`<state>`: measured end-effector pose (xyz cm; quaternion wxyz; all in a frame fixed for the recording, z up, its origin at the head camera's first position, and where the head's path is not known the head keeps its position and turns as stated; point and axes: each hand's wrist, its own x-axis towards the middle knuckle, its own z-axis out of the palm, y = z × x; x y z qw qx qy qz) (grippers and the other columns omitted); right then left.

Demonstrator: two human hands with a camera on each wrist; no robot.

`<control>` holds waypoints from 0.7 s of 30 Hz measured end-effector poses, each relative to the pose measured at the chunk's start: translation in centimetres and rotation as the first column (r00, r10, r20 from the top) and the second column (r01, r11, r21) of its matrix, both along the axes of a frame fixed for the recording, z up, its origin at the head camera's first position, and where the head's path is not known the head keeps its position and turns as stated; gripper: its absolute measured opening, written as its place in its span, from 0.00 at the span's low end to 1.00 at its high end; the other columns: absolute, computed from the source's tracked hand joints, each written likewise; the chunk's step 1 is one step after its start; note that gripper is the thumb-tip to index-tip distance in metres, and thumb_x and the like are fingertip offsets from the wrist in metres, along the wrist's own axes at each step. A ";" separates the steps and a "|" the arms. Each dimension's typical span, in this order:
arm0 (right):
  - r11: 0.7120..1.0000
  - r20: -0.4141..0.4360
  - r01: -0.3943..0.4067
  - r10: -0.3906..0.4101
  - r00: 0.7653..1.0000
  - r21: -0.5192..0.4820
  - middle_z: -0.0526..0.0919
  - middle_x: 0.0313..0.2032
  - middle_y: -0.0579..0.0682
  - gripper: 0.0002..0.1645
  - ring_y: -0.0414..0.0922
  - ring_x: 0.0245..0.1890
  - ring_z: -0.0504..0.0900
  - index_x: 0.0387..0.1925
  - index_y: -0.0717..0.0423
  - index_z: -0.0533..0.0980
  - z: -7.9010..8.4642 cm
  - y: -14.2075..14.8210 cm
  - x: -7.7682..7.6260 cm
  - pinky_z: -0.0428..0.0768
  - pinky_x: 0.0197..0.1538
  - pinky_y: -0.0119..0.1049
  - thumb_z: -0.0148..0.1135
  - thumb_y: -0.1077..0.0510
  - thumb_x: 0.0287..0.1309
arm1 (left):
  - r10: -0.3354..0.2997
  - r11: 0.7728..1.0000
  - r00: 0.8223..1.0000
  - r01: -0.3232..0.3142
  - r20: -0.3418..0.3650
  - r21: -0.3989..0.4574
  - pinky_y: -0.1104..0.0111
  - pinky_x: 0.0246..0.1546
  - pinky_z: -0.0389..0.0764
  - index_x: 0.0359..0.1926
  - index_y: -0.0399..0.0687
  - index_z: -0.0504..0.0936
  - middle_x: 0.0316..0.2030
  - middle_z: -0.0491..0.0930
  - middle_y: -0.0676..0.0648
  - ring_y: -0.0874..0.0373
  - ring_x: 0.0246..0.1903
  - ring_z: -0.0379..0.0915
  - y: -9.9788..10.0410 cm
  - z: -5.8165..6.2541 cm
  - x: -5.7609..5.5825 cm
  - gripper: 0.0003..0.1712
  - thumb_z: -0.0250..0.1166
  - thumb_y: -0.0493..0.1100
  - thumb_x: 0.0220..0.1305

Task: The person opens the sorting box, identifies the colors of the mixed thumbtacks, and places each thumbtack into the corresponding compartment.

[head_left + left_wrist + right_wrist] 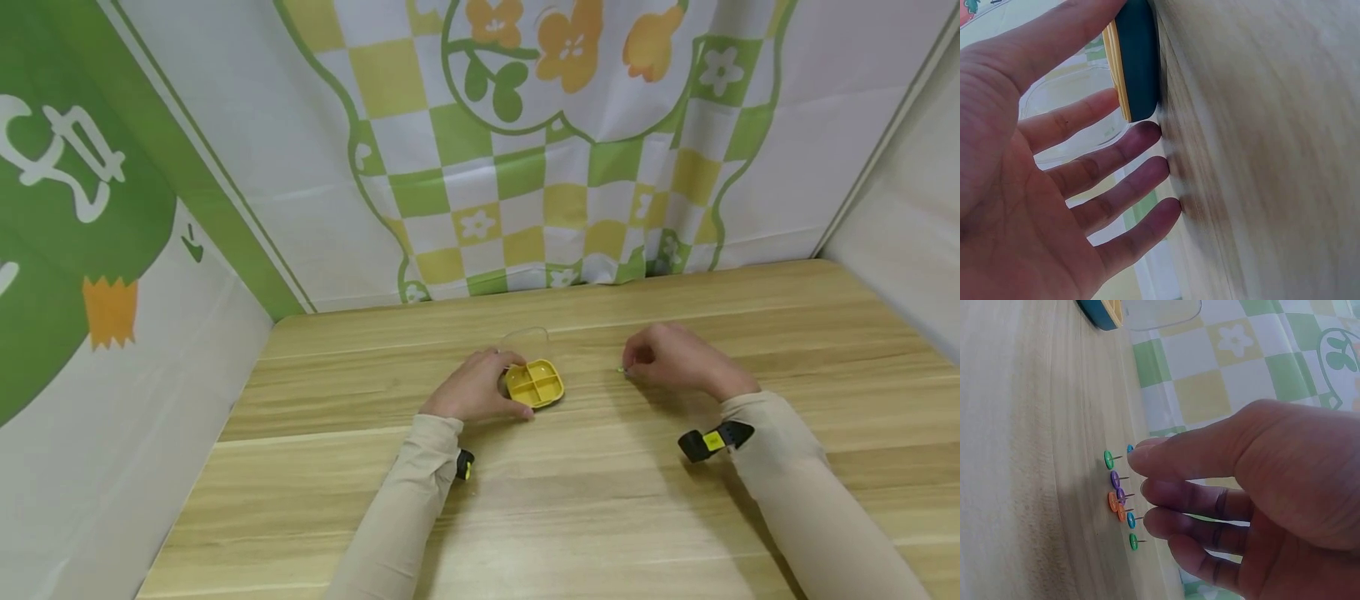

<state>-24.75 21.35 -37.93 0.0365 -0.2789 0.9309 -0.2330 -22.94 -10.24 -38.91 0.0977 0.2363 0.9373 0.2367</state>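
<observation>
My left hand holds a small yellow four-compartment box between thumb and index finger. In the left wrist view the box's teal base rests on the table, and the other fingers are spread beside it. Its clear lid stands open at the back. Over to the right, my right hand brings thumb and index fingertips together at a blue thumbtack, whose pin they hide. Several more thumbtacks lie pin up below the fingers, among them a green thumbtack, a purple thumbtack and an orange thumbtack.
A wood-grain table carries everything. Behind it hangs a checked green, yellow and white curtain. A printed cloth wall borders the left side, a white one the right. Wristbands sit on both wrists.
</observation>
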 end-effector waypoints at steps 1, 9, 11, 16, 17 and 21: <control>1.000 -0.001 0.000 0.000 1.000 -0.001 0.81 0.25 0.40 0.07 0.39 0.28 0.76 0.28 0.49 0.83 0.1 0.0 0.1 0.76 0.35 0.39 0.71 0.65 0.58 | 0.001 1.000 1.000 -0.001 0.001 0.000 0.55 0.66 0.69 0.66 0.45 0.76 0.61 0.78 0.44 0.47 0.62 0.70 0.0 0.0 0.0 0.44 0.81 0.54 0.51; 1.000 -0.009 0.000 -0.001 1.000 -0.021 0.80 0.24 0.41 0.07 0.39 0.27 0.75 0.28 0.50 0.83 0.3 -0.2 0.2 0.75 0.33 0.38 0.71 0.65 0.57 | 0.008 1.000 1.000 -0.008 0.006 0.005 0.55 0.66 0.69 0.66 0.44 0.76 0.60 0.78 0.43 0.46 0.62 0.70 0.1 0.1 0.1 0.43 0.82 0.53 0.51; 1.000 -0.012 -0.003 0.003 1.000 -0.021 0.80 0.24 0.41 0.07 0.39 0.27 0.75 0.28 0.50 0.83 0.2 -0.2 0.1 0.75 0.33 0.38 0.71 0.65 0.57 | 0.011 1.000 1.000 -0.011 0.010 0.003 0.54 0.66 0.69 0.66 0.45 0.76 0.60 0.77 0.43 0.46 0.62 0.70 0.1 0.2 0.1 0.43 0.82 0.53 0.51; 1.000 -0.009 -0.010 0.010 1.000 -0.028 0.80 0.24 0.40 0.08 0.38 0.26 0.75 0.28 0.50 0.83 0.0 -0.3 0.0 0.75 0.33 0.37 0.71 0.66 0.57 | 0.015 1.000 1.000 -0.015 0.015 -0.004 0.54 0.66 0.69 0.66 0.46 0.75 0.60 0.77 0.43 0.46 0.62 0.69 0.0 0.2 0.2 0.44 0.81 0.54 0.51; 0.999 -0.006 -0.010 0.010 1.000 -0.030 0.80 0.24 0.40 0.07 0.38 0.26 0.75 0.28 0.50 0.83 0.0 -0.2 -0.1 0.75 0.33 0.37 0.71 0.66 0.58 | 0.015 1.000 1.000 -0.014 0.016 -0.003 0.54 0.66 0.69 0.66 0.46 0.75 0.60 0.77 0.43 0.46 0.62 0.69 0.0 0.2 0.2 0.44 0.81 0.54 0.51; 0.999 0.000 -0.015 0.015 1.000 -0.039 0.79 0.24 0.40 0.07 0.38 0.26 0.74 0.28 0.51 0.83 -0.1 -0.2 -0.1 0.75 0.32 0.37 0.71 0.66 0.57 | 0.008 1.000 1.000 -0.008 0.015 0.009 0.54 0.66 0.69 0.66 0.45 0.76 0.60 0.77 0.43 0.45 0.62 0.69 0.0 0.2 0.2 0.43 0.82 0.54 0.51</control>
